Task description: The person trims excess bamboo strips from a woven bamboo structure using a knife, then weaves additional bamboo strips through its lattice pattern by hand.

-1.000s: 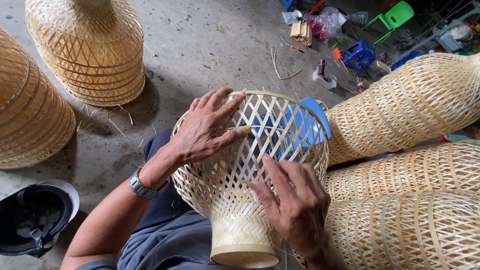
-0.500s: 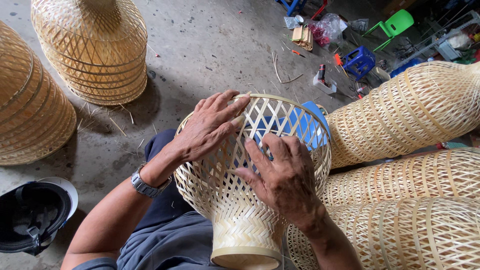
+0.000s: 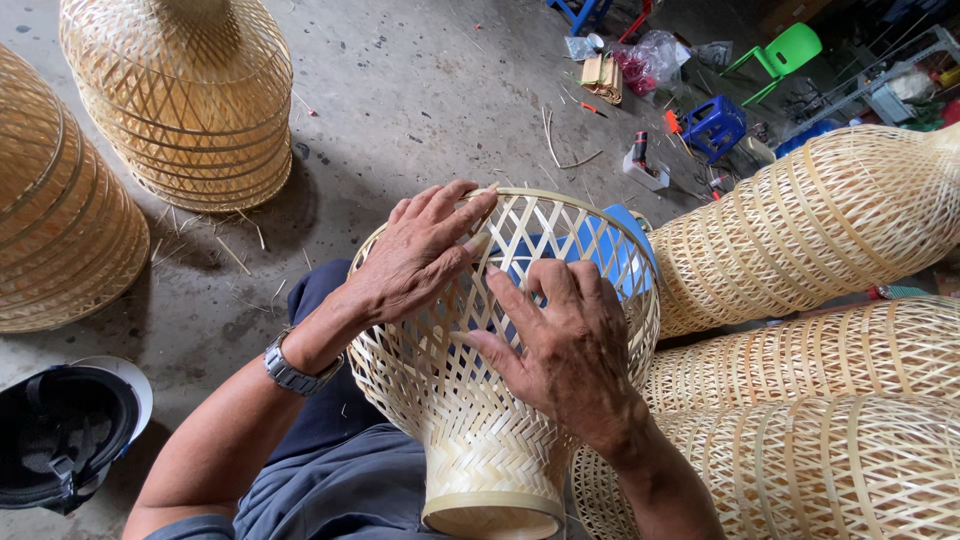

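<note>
Both my hands flat on the woven bamboo basket in my lap, neither closed around it.

Far beyond my fingers: a crumpled clear plastic bag [image 3: 652, 58] with red contents on the concrete floor [image 3: 420, 90], a small tan packet [image 3: 602, 75] just left of it; no label legible. My left hand [image 3: 420, 255] spreads over the bamboo basket [image 3: 480, 400] near its open rim, fingers splayed; my right hand [image 3: 565, 345] presses on the side wall, fingertips on the strips. The basket is pale, open lattice above, tight weave at the narrow neck toward me. Right of my right hand lie long woven bamboo traps [image 3: 830, 230]; left of my left hand stand domed baskets [image 3: 190, 100] and a dark helmet [image 3: 65, 430]. A blue stool [image 3: 715, 125] and a green chair [image 3: 790, 50] sit beyond.
</note>
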